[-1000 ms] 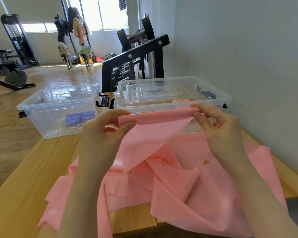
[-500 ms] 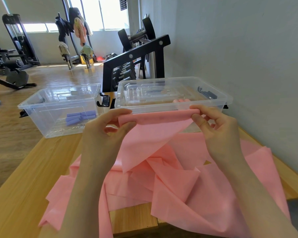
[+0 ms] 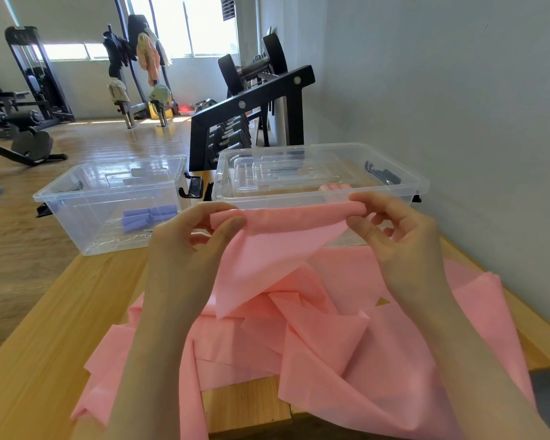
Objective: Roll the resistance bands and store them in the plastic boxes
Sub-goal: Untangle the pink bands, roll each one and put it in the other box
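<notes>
— Head view: where does the band lie from your fingers?

— Your left hand (image 3: 188, 246) and right hand (image 3: 394, 236) each pinch one end of the pink resistance band's (image 3: 286, 249) rolled top edge. Its long axis runs left to right between them, level, neither hand nearer.

— And the rest?

— It hangs slack onto the wooden bench (image 3: 45, 328), crumpled. The right plastic box (image 3: 318, 198) stands just behind the roll; the left plastic box (image 3: 108, 201) holds a purple roll (image 3: 148, 215). You're in a gym, wall close on your right.
</notes>
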